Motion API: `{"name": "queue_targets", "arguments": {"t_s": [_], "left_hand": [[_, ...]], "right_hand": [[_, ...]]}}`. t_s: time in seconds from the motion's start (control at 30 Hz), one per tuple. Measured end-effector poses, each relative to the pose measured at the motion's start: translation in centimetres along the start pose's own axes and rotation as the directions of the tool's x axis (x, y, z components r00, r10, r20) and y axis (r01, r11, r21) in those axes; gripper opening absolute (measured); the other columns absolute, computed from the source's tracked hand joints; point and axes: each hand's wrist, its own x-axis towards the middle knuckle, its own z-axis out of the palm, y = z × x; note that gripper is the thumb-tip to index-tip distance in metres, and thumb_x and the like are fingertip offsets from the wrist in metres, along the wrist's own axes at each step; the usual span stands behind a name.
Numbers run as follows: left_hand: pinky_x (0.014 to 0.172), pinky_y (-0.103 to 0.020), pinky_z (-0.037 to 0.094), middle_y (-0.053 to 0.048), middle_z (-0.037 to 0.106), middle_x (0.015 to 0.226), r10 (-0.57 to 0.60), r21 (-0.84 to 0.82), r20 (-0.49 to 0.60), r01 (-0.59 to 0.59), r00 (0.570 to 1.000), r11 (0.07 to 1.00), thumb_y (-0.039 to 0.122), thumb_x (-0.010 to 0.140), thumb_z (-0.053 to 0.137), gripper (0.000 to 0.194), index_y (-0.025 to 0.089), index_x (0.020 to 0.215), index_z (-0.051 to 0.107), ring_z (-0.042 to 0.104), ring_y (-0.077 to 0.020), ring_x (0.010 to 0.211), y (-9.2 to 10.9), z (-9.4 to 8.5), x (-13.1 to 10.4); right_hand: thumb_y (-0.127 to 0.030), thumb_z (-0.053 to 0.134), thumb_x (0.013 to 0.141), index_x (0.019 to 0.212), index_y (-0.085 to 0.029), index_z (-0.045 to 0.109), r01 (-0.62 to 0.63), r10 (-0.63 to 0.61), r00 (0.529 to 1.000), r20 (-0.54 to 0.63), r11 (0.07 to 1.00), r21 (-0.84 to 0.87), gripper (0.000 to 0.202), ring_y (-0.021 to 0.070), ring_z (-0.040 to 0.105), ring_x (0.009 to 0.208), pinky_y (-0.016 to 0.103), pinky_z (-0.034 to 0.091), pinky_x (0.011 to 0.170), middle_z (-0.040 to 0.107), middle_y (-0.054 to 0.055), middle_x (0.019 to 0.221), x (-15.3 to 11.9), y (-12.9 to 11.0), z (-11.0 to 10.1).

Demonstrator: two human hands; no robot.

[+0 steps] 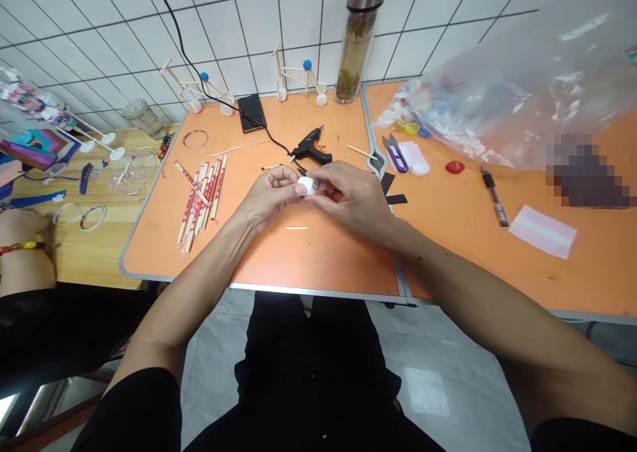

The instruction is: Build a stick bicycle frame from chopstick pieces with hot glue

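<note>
A small white round piece (307,186) is held between my two hands, above the orange table (318,259). My left hand (271,196) pinches its left side with thumb and fingertips. My right hand (351,193) has its fingers closed on the right side of the same piece; a small dark part shows at those fingertips, too small to name. Just behind the hands lies a black glue gun (311,148) with its cord. A thin white stick (297,227) rests on the table in front of them.
Wrapped chopsticks (202,200) lie at left. Behind stand two stick models (298,77) and a tea bottle (354,54). Purple snips (395,153), a pen (494,196) and a large plastic bag (497,87) are at right. Another person's arm (24,253) rests at far left.
</note>
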Motion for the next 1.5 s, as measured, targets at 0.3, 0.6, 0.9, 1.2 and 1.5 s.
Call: {"name": "queue_targets", "arguments": {"t_s": [0.3,0.6,0.9,1.2,1.5], "left_hand": [[0.075,-0.025,0.064,0.001,0.078,0.083,-0.016,-0.037,-0.01,0.016,1.0,0.999,0.043,0.054,0.115,0.063,0.017,0.084,0.067,0.075,-0.0117,0.073,-0.4,-0.3,-0.1],[0.075,-0.026,0.064,-0.001,0.079,0.082,-0.024,-0.029,-0.009,0.023,1.0,0.999,0.043,0.06,0.114,0.058,0.017,0.085,0.069,0.074,-0.012,0.072,-0.4,-0.3,-0.4],[0.076,-0.027,0.063,0.0,0.078,0.08,-0.036,-0.016,0.02,0.036,0.999,0.999,0.047,0.061,0.113,0.058,0.017,0.084,0.069,0.074,-0.012,0.072,-0.6,0.1,-0.7],[0.074,-0.026,0.062,0.0,0.079,0.08,-0.042,-0.036,-0.024,0.041,0.999,0.999,0.047,0.058,0.114,0.061,0.017,0.084,0.069,0.074,-0.0105,0.068,-0.8,0.4,-0.6],[0.076,-0.026,0.065,-0.001,0.078,0.084,-0.033,-0.049,0.028,0.034,0.999,0.998,0.054,0.068,0.109,0.057,0.018,0.087,0.07,0.076,-0.0122,0.074,-0.9,0.4,-0.8]], "right_hand": [[-0.023,0.076,0.103,0.113,-0.022,0.075,0.038,-0.037,0.999,-0.03,0.999,0.005,0.011,0.0201,0.074,0.084,0.034,0.058,0.075,0.08,0.005,0.099,0.2,-0.3,0.1],[-0.032,0.076,0.106,0.117,-0.023,0.075,0.044,-0.046,0.998,-0.032,0.997,-0.061,0.014,0.0221,0.076,0.088,0.036,0.06,0.079,0.082,0.006,0.1,-0.1,0.1,0.8],[-0.032,0.075,0.104,0.115,-0.023,0.077,0.077,-0.08,0.996,-0.028,0.991,-0.11,0.014,0.0226,0.076,0.085,0.037,0.06,0.076,0.082,0.006,0.098,-0.5,0.4,0.4],[-0.031,0.076,0.105,0.118,-0.023,0.077,0.059,-0.063,0.997,-0.033,0.993,-0.099,0.015,0.0222,0.077,0.087,0.037,0.061,0.079,0.084,0.007,0.101,-0.8,0.6,0.6],[-0.03,0.076,0.102,0.114,-0.024,0.077,0.032,-0.036,0.999,-0.04,0.995,-0.095,0.013,0.0213,0.074,0.081,0.036,0.06,0.075,0.081,0.005,0.095,-0.8,0.5,0.3]]}}
